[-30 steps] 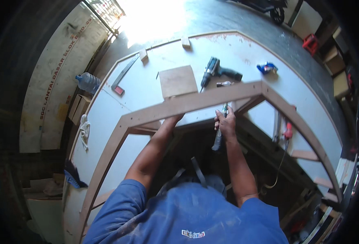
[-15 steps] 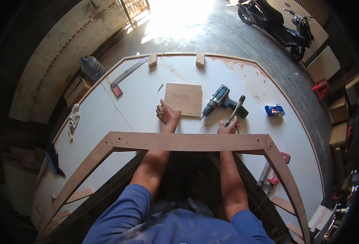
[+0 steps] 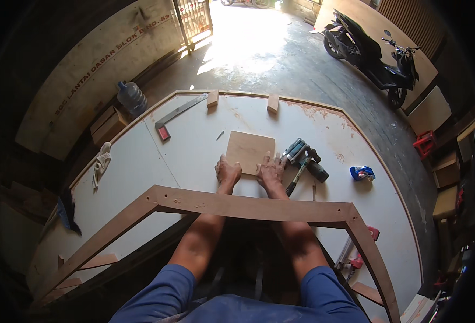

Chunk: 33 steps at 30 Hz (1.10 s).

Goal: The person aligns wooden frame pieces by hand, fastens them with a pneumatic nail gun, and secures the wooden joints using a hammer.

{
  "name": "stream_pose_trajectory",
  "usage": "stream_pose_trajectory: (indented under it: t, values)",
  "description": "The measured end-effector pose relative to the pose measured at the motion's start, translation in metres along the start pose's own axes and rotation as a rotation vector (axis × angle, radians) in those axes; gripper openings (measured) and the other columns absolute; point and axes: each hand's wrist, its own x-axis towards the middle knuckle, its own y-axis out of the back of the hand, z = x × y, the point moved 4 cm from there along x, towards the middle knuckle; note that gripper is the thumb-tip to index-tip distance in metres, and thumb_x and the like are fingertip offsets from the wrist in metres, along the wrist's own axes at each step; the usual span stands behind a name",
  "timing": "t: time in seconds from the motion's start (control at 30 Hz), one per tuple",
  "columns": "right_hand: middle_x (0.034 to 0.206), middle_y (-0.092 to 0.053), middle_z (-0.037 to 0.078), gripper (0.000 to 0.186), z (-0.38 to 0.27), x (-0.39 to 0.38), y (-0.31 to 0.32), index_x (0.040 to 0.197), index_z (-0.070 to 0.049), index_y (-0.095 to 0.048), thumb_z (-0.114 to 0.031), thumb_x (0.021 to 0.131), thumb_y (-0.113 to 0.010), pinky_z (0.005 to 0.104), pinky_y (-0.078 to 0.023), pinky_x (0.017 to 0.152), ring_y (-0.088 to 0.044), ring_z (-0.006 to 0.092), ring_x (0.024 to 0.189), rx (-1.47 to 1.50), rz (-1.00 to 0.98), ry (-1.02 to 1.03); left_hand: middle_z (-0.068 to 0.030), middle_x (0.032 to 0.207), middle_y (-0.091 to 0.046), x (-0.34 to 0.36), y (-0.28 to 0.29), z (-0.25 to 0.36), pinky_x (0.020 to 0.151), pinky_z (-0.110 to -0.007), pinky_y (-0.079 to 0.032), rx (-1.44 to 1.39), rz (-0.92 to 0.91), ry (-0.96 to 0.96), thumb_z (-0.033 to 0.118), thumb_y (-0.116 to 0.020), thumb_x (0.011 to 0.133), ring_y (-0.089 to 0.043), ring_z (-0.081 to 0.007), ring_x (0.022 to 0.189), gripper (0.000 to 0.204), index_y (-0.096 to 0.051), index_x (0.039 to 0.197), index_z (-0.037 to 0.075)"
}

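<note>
A square, thin wooden board [image 3: 251, 149] lies flat on the white tabletop. My left hand [image 3: 228, 172] is at its near left corner, the fingers curled at the edge and the thumb against the board. At the near right corner rests my right hand [image 3: 271, 171], fingers spread across the board's edge. Just right of that hand is a hammer [image 3: 300, 175], its head lying against a dark green cordless drill [image 3: 296, 148]. Both forearms reach under a curved wooden frame piece [image 3: 253, 208], which crosses in front of me.
Two small wood blocks [image 3: 212, 98] sit along the far edge, beside a try square [image 3: 181, 110]. At right lie a blue packet [image 3: 362, 173] and a red nail gun [image 3: 357, 260]. A cloth [image 3: 101, 161] hangs at the left edge. A motorbike [image 3: 369, 59] stands beyond.
My right hand has let go of the hammer, now lying by the drill, and moved left onto the board. My left hand has closed in on the board's corner. The view has tilted up.
</note>
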Motion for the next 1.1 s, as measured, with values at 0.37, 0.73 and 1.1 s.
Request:
stream_pose_trajectory:
  t: [0.37, 0.73, 1.1]
  values:
    - [0.101, -0.068, 0.010, 0.049, 0.011, -0.011, 0.039, 0.130, 0.000, -0.055, 0.002, 0.082, -0.059, 0.0330, -0.052, 0.083, -0.065, 0.0206, 0.092, 1.172, 0.004, -0.289, -0.0265, 0.124, -0.055, -0.067, 0.011, -0.071, 0.097, -0.049, -0.045, -0.337, 0.100, -0.084, 0.029, -0.070, 0.083, -0.055, -0.0420, 0.116, 0.052, -0.052, 0.123, 0.001]
    - [0.108, -0.069, 0.015, 0.030, -0.044, -0.121, 0.125, 0.120, -0.003, -0.063, -0.016, 0.092, -0.062, 0.0462, -0.050, 0.091, -0.065, 0.0312, 0.103, 0.698, 0.056, 0.458, -0.0233, 0.121, -0.063, -0.142, -0.011, -0.144, 0.096, -0.047, -0.051, -0.335, -0.392, -0.050, 0.048, -0.068, 0.087, -0.061, -0.0394, 0.115, 0.066, -0.050, 0.133, 0.005]
    - [0.095, -0.074, 0.011, 0.024, -0.117, -0.131, 0.166, 0.110, -0.013, -0.071, -0.011, 0.087, -0.066, 0.0417, -0.055, 0.079, -0.071, 0.0305, 0.091, 0.564, 0.065, 0.558, -0.0253, 0.104, -0.069, -0.165, 0.067, -0.254, 0.078, -0.050, -0.053, -0.039, -0.274, -0.319, 0.051, -0.068, 0.083, -0.066, -0.0424, 0.096, 0.056, -0.067, 0.112, 0.003]
